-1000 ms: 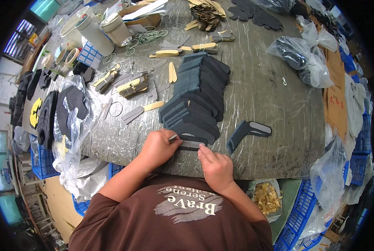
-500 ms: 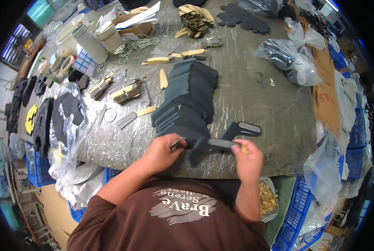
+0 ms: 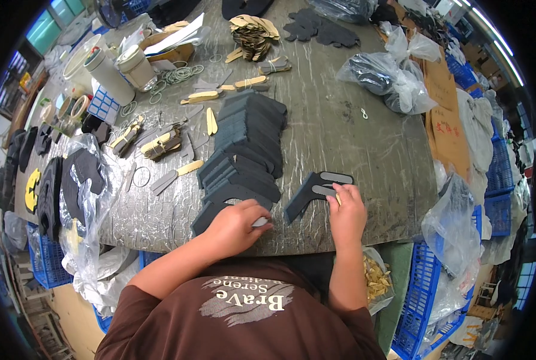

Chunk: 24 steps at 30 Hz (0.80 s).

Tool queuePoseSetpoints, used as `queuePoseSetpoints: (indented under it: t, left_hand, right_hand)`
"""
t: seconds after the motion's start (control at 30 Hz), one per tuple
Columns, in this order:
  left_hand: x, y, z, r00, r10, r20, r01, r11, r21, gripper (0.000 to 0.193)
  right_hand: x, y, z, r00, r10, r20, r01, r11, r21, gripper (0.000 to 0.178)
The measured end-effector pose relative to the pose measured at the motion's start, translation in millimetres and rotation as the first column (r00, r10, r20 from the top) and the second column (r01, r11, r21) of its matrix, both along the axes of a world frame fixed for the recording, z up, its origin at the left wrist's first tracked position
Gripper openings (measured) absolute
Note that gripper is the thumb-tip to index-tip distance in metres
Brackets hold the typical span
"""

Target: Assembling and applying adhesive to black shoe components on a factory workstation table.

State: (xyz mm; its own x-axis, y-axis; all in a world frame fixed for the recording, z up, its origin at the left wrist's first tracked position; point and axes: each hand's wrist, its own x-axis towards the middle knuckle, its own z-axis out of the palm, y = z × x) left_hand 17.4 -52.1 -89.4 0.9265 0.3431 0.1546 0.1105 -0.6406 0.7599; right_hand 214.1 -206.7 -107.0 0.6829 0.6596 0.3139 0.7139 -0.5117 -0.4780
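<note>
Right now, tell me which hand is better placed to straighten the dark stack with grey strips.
Probably the right hand: its fingers are at the dark stack, whereas the left hand is farther off, holding a grey piece.

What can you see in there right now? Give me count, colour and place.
Table: one, grey-brown, centre
Overlapping pieces: many, blue-black, mid-table
Angled pieces: count unclear, blue-black, near right
Grey strips: two, grey, on the angled pieces
Banded bundles: several, tan and grey, left and far side
Tan pile: one, tan, far side
Bands: many, pale green, far left
Tumbler: one, white, far left
Clear bags: several, clear, far right
Cardboard: brown, right edge
Crates: several, blue, both sides
Scraps: many, tan, below near edge
Shirt: one, brown, bottom
Left hand: one, bare, near edge, grip on a pale-grey piece
Right hand: one, bare, beside the angled pieces
</note>
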Motion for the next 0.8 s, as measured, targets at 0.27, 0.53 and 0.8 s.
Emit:
queuePoseSetpoints:
  t: [0.27, 0.53, 0.8]
  left_hand:
    - [88.9, -14.8, -12.5, 0.991, 0.102, -0.090, -0.096, 0.994, 0.060, 0.021]
    - [119.5, -22.9, -16.4, 0.913, 0.221, -0.342, -0.142, 0.960, 0.241, 0.020]
    - [127.7, -34.7, -0.6, 0.812, 0.334, -0.478, -0.267, 0.942, 0.204, 0.019]
  right_hand:
    - [-21.4, -14.5, -17.8, 0.999, -0.038, 0.020, 0.038, 0.999, -0.033, 0.019]
    - [-21.2, -28.3, -21.7, 0.996, 0.086, 0.010, -0.085, 0.994, -0.062, 0.023]
    - [-15.9, -37.7, -17.0, 0.976, 0.212, 0.048, -0.205, 0.971, -0.126, 0.029]
